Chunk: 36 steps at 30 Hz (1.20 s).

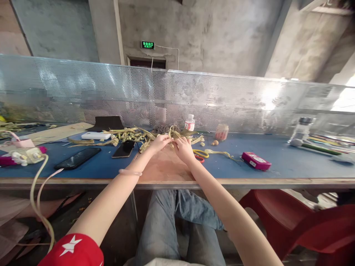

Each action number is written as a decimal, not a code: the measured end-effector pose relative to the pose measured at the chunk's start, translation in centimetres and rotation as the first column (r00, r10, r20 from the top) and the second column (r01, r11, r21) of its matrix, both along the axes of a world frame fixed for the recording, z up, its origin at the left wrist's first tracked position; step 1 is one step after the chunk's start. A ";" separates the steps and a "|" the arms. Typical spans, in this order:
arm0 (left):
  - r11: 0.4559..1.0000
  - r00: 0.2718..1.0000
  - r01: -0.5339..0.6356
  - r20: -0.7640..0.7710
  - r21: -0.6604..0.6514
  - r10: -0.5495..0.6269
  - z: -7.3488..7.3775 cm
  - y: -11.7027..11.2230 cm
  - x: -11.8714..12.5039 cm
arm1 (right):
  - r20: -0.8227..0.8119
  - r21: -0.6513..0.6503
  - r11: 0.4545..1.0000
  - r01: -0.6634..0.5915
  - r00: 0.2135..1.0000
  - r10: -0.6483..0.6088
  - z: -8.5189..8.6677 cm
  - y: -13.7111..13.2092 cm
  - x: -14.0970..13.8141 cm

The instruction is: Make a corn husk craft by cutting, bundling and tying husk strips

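Over a brown board (163, 168) at the table's front, my left hand (161, 143) and my right hand (183, 148) come close together. The fingers of both are closed in a pinch on a dried leaf strip (170, 132), pale and straw-coloured, that curls up between them. Exactly how the strip is folded is too small to make out. Just beyond lies a heap of dried plant strips (130, 134). Beside my right hand rest scissors with yellow and red handles (200, 153), partly hidden, and a loose dried strip (220, 152).
A white bottle (190, 123), a jar (221, 132) and a magenta box (255, 161) stand on the blue table. Two phones, one (77, 158) cabled, and a power strip (26, 156) lie left. A perforated metal screen (235, 103) runs behind; a red chair (288, 218) is right.
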<state>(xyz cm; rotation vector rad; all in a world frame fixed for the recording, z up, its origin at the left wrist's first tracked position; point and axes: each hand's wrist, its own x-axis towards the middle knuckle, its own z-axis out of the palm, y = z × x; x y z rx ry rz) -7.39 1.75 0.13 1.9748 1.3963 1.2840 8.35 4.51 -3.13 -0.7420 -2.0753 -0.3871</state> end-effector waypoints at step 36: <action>0.989 0.977 0.047 0.214 -0.139 -0.016 -0.1 0.7 -0.8 | -0.042 0.041 0.998 0.043 0.998 -0.041 0.3 -0.4 0.6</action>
